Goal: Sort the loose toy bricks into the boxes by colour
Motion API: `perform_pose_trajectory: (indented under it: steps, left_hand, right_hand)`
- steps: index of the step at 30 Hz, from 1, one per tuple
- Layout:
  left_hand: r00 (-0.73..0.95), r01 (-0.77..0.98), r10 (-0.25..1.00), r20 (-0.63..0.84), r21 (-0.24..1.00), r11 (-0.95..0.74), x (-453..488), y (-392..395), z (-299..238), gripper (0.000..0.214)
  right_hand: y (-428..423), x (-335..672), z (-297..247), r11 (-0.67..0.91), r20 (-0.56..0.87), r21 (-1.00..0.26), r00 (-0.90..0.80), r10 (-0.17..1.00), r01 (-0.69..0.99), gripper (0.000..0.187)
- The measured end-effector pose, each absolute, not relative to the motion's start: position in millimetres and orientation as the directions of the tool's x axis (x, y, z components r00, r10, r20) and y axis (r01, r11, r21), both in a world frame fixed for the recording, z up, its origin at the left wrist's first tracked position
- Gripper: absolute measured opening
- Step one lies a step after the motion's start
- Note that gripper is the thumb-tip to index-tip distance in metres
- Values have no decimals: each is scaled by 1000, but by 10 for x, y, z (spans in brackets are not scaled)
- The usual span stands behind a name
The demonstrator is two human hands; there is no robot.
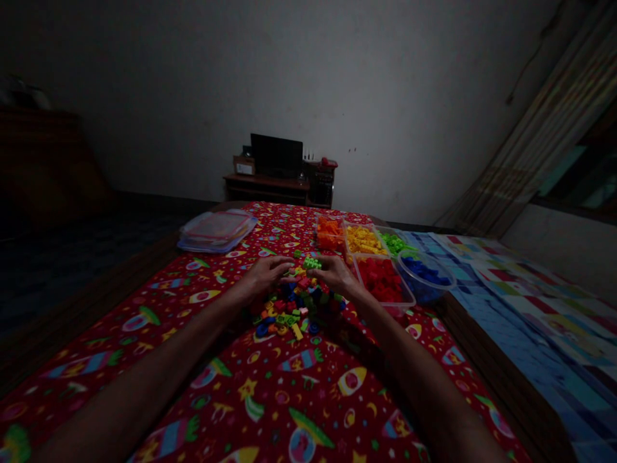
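Observation:
A heap of small mixed-colour toy building bricks (289, 315) lies on the red patterned cloth in front of me. My right hand (337, 273) pinches a light green toy brick (312, 263) above the heap's far side. Opposite it, my left hand (265, 276) hovers at the heap's left edge, thumb and fingers apart, with nothing visible between them. Just right of my right hand stands a clear box of red bricks (380, 280).
Beyond it are boxes of orange bricks (330, 233), yellow bricks (364, 241) and green bricks (396, 244). A round tub (427, 292) holds blue bricks. Stacked plastic lids (216, 231) lie at the far left. A dark monitor (277, 155) stands by the wall.

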State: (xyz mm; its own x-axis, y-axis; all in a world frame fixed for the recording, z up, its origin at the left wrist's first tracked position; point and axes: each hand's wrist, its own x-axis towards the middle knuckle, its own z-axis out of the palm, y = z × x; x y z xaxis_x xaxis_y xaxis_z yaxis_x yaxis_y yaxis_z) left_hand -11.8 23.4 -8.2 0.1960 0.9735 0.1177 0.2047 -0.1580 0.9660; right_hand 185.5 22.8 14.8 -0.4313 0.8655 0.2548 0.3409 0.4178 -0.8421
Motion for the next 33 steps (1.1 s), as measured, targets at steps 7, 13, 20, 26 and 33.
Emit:
perform_pose_trajectory:
  steps: [7, 13, 20, 26, 33]
  left_hand:
    - [218, 570, 948, 233, 758, -317, -188, 265, -51, 32]
    - [371, 784, 897, 242, 436, -442, -254, 263, 2, 23]
    - [490, 817, 872, 4, 346, -461, -235, 170, -35, 19]
    - [450, 838, 890, 78, 306, -451, -230, 218, -46, 34]
    - [475, 779, 836, 275, 312, -544, -265, 296, -297, 30]
  right_hand:
    - [234, 1885, 115, 287, 193, -943, -423, 885, 169, 19]
    - [313, 1944, 12, 399, 236, -753, -350, 906, 524, 19]
    - [258, 1897, -10, 539, 357, -536, -405, 842, 649, 26]
    - [208, 2082, 272, 501, 278, -420, -418, 865, 757, 17]
    - [140, 2020, 270, 510, 56, -202, -510, 858, 836, 15]
